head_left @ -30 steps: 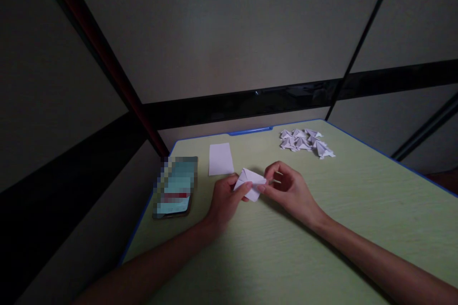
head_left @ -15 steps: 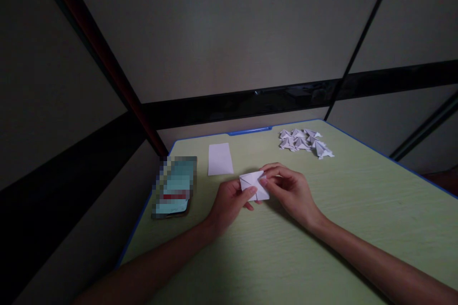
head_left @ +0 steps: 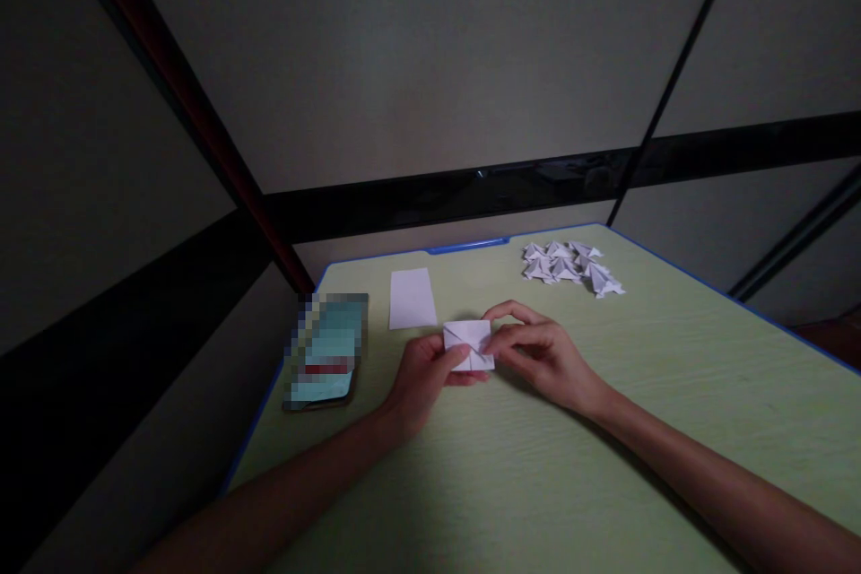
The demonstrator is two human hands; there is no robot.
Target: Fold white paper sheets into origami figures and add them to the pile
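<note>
A small white folded paper is held just above the pale green table, a little left of its middle. My left hand pinches the paper's left edge with thumb and fingers closed on it. From the right, my right hand grips its right side, fingers curled over the top edge. The paper shows diagonal creases on its upper face.
A flat white sheet lies behind the hands. A phone with a lit screen rests near the table's left edge. Several folded white paper figures are heaped at the far right. Dark rails and a wall stand beyond the blue-rimmed far edge.
Both hands turned and pressed the folded paper: it went from a tilted, pointed shape to a flatter, squarer one and shifted slightly left. Everything else on the table stayed put.
</note>
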